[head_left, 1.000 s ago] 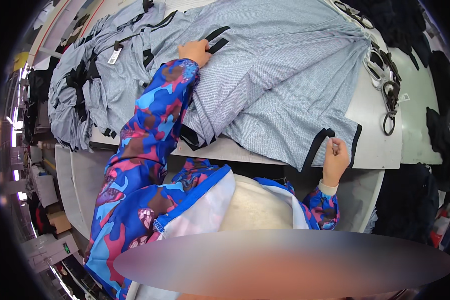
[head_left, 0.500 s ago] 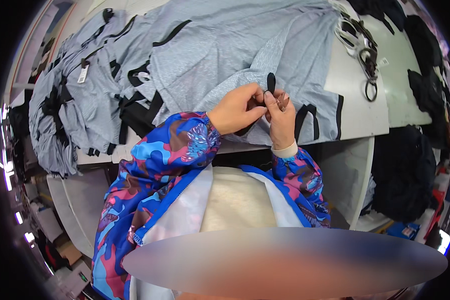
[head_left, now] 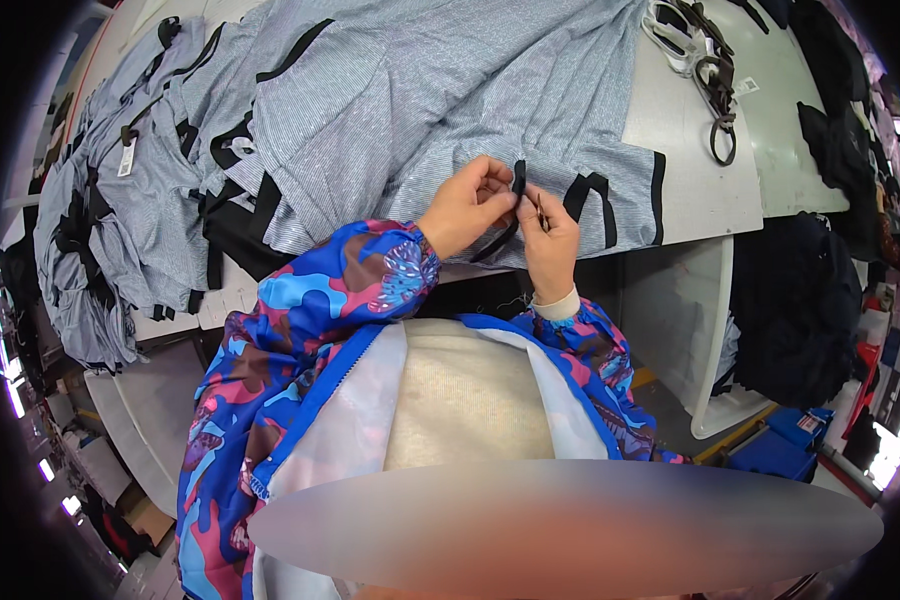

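Observation:
A light grey, finely striped garment (head_left: 450, 120) with black edging lies spread over the table in front of me. My left hand (head_left: 465, 208) pinches the garment's black binding (head_left: 519, 178) between thumb and fingers and lifts it a little off the cloth. Close beside it, my right hand (head_left: 550, 245) is closed around small metal thread snips (head_left: 541, 212); its fingertips meet the same binding. The snips are mostly hidden by the fingers. The binding's lower stretch curves down below the left hand near the table edge.
More grey garments with black trim (head_left: 150, 200) are heaped at the left, one with a white tag (head_left: 126, 160). Dark and white looped straps (head_left: 710, 90) lie at the upper right. Beyond the table's right edge sits a bin (head_left: 705, 350) beside a pile of black cloth (head_left: 800, 310).
The view has shifted, so the table appears further left. My fingers have turned on the black binding, which now stands straighter; the snips' blades show less in the right hand.

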### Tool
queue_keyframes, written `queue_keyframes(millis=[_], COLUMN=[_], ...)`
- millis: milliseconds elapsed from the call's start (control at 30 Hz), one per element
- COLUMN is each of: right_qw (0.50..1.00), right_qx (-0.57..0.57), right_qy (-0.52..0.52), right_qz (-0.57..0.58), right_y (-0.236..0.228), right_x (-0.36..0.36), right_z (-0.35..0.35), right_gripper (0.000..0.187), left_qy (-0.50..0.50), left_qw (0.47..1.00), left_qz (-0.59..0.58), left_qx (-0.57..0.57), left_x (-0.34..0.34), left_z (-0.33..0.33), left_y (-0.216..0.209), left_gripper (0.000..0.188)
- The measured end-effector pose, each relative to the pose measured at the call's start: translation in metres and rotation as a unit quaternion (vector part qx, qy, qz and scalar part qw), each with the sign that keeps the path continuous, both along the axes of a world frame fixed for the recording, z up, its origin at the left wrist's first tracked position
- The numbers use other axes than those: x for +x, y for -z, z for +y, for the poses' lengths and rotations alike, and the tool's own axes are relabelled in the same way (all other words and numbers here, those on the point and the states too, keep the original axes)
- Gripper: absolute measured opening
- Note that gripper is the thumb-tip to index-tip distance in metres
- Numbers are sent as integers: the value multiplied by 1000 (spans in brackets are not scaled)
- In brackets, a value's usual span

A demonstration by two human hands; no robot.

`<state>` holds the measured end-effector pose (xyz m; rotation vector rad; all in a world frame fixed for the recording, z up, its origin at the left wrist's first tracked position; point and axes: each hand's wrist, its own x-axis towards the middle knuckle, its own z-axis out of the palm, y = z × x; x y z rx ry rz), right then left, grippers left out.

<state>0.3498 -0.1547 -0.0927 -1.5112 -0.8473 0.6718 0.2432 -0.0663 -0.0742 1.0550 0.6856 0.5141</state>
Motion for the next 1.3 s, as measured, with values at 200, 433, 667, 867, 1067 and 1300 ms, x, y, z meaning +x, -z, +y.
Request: queue_keyframes(millis=[200, 433, 667, 867, 1067, 1300], right_qw=[995, 999, 999, 999, 971, 914], right_qx=[-2, 21, 7, 9, 41, -50], right_qy=[8, -45, -21, -17, 36, -60], right_qz=[97, 22, -33, -27, -233, 399], right_y=[2, -6, -2, -3, -3, -6], right_x=[4, 8, 8, 7, 4, 37], right_z=[-8, -10, -9, -7, 4, 13], right_gripper=[25, 34, 34, 30, 18, 21], left_qy=[48, 25, 21, -2, -73, -39], left_qw=[990, 991, 998, 999, 981, 990], left_qz=[46, 30, -45, -41, 46, -78], left_qx=[124, 130, 32, 26, 174, -111], left_x=[3, 5, 5, 9, 16, 10], left_z=[-6, -6, -4, -3, 1, 45], left_y=[2, 7, 10, 12, 27, 19], left_gripper=[28, 28, 24, 21, 16, 19])
